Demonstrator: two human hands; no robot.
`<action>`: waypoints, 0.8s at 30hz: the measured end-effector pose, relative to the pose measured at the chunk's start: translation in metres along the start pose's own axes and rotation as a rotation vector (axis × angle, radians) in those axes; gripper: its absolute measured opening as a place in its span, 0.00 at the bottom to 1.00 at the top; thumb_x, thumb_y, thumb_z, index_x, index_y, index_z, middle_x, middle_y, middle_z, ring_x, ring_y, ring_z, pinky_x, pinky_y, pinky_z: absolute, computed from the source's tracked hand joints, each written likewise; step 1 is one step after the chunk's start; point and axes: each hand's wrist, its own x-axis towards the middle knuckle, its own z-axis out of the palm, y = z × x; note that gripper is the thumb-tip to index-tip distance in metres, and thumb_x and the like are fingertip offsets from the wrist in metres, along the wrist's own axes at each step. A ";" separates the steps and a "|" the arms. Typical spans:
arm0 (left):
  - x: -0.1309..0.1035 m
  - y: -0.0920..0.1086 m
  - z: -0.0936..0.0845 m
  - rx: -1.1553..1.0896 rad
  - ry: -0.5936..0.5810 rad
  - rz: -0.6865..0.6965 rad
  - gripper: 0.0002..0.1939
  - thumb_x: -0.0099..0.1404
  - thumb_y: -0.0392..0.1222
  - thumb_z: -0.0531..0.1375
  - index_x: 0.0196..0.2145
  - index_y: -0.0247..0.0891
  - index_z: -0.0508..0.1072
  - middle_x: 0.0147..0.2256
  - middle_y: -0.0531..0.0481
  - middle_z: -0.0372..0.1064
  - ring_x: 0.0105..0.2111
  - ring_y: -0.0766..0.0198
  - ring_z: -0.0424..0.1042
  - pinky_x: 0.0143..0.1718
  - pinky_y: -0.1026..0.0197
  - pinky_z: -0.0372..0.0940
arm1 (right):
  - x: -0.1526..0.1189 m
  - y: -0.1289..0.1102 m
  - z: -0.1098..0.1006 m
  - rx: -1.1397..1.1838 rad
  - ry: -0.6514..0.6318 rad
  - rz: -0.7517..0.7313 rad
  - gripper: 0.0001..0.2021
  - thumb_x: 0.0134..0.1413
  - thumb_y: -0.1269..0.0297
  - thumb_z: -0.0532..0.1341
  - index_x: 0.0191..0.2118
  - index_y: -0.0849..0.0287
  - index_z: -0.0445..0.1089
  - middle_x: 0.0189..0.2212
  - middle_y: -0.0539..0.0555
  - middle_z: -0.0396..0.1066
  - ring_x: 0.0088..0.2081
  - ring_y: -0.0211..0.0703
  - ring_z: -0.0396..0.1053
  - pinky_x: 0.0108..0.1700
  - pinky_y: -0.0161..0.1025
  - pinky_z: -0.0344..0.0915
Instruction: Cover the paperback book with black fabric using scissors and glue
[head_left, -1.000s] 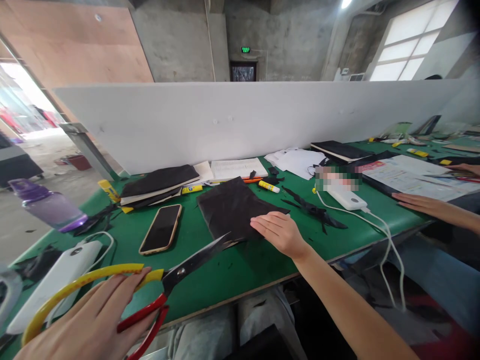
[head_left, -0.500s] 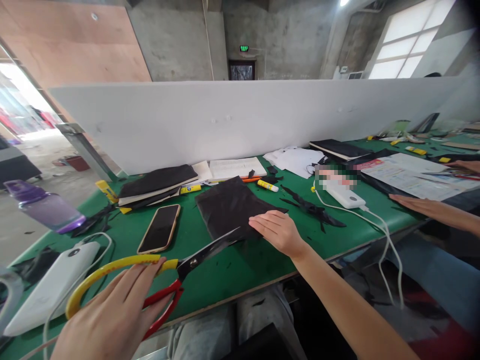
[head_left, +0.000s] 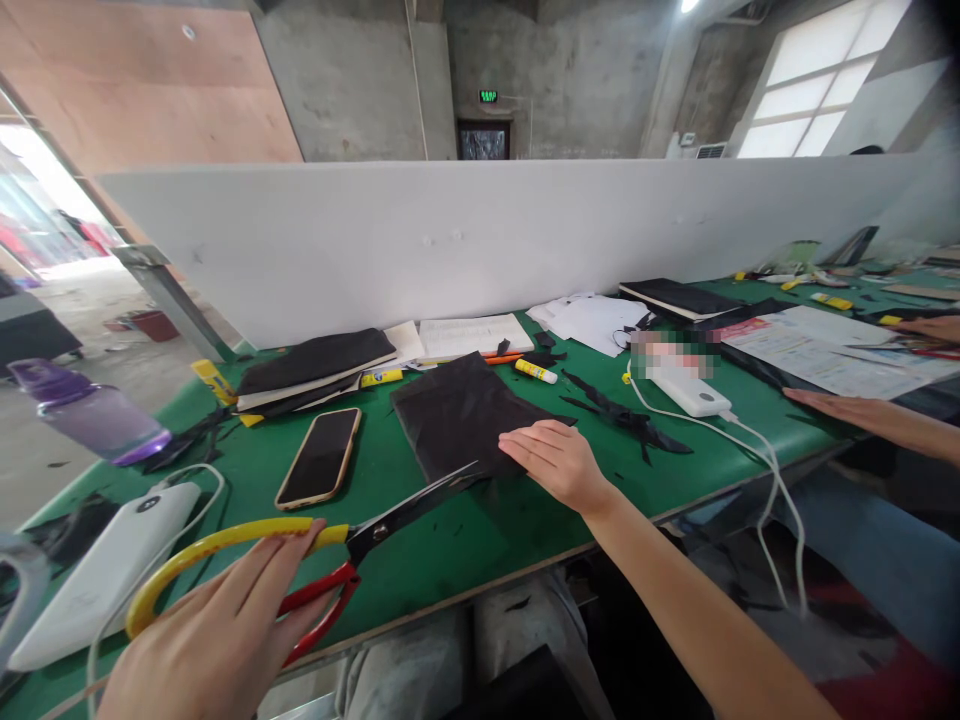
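My left hand (head_left: 217, 610) is wrapped around the handles of a large pair of scissors (head_left: 379, 533), one loop yellow and the other red. Their blades point right, with the tips at the lower edge of a thin black sheet (head_left: 457, 405). That sheet lies on the green tabletop; whether it is paper or cloth I cannot tell. At its lower right corner, my right hand (head_left: 555, 462) has its fingers together, gripping the edge, thumb hidden. Black scraps (head_left: 622, 415) lie just right of the sheet, and a glue stick (head_left: 535, 371) sits behind it.
A phone (head_left: 321, 457), a white power bank (head_left: 109, 575) with a cable, and a purple bottle (head_left: 90, 412) are on the left. Black-covered books (head_left: 315, 360) and an open book (head_left: 476, 335) lie behind. Another person's hand (head_left: 847, 408) rests at the right. A white partition (head_left: 480, 245) closes the back.
My left hand and the scissors have drawn back slightly to the left and down. My right hand and the black sheet have hardly moved.
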 end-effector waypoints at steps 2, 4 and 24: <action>0.003 0.002 -0.003 0.085 -0.029 0.054 0.21 0.63 0.50 0.51 0.52 0.40 0.64 0.46 0.42 0.73 0.34 0.49 0.76 0.29 0.52 0.71 | 0.000 0.000 0.000 0.002 -0.001 0.000 0.15 0.59 0.76 0.56 0.50 0.59 0.69 0.45 0.55 0.75 0.47 0.41 0.71 0.46 0.42 0.69; 0.007 0.003 -0.004 0.141 -0.053 0.075 0.21 0.64 0.49 0.51 0.52 0.39 0.65 0.47 0.42 0.72 0.34 0.51 0.76 0.30 0.53 0.71 | -0.001 0.000 0.000 0.003 -0.006 -0.001 0.15 0.59 0.76 0.56 0.51 0.60 0.68 0.45 0.55 0.75 0.47 0.41 0.71 0.47 0.42 0.69; 0.039 0.033 -0.028 0.148 0.117 0.166 0.19 0.68 0.46 0.46 0.49 0.34 0.67 0.36 0.40 0.76 0.29 0.53 0.76 0.26 0.55 0.68 | -0.003 0.001 0.003 0.005 -0.004 0.007 0.15 0.57 0.76 0.59 0.50 0.60 0.69 0.45 0.54 0.74 0.47 0.40 0.71 0.47 0.41 0.69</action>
